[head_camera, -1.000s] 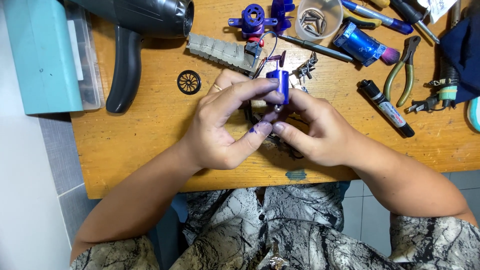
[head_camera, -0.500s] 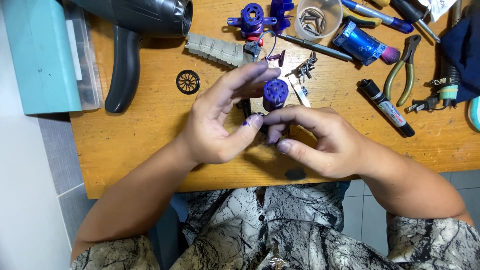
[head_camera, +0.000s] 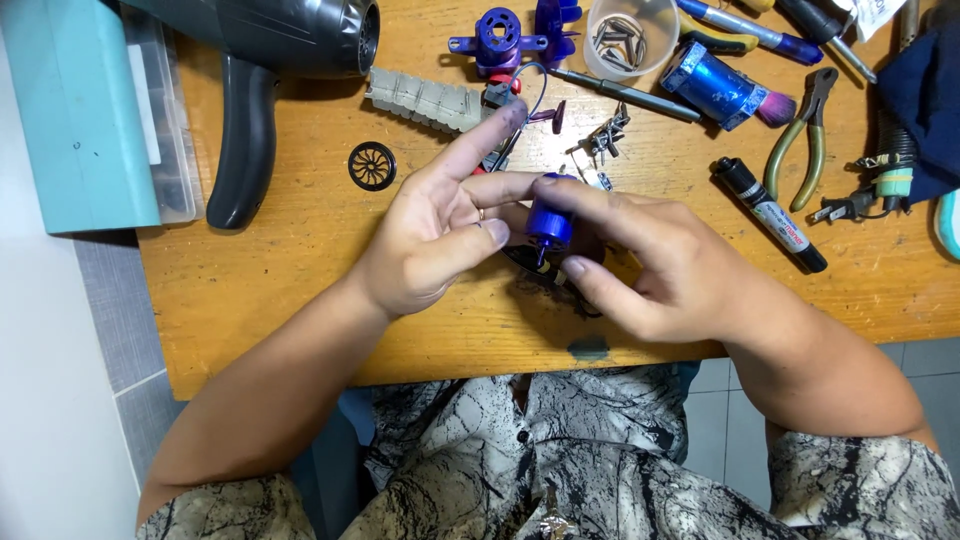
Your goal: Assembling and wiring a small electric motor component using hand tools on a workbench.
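A small blue cylindrical motor (head_camera: 549, 218) is held above the wooden table (head_camera: 300, 300) between both hands. My right hand (head_camera: 650, 265) pinches it with thumb and forefinger. My left hand (head_camera: 440, 225) touches its left side with thumb and a middle finger, while the forefinger points up toward thin wires (head_camera: 530, 90). A dark part under the motor is mostly hidden by the hands.
A dark hair dryer (head_camera: 270, 60), a grey ribbed piece (head_camera: 420, 98), a round black grille (head_camera: 372, 165) and a purple fan hub (head_camera: 498, 35) lie behind. Cup of screws (head_camera: 620, 35), blue cylinder (head_camera: 715, 85), marker (head_camera: 770, 212), pliers (head_camera: 805, 135) at right. Teal box (head_camera: 75, 110) at left.
The motor has been turned and lowered slightly between the hands. My left forefinger has lifted off and now points away; my right hand has shifted its pinch onto the motor.
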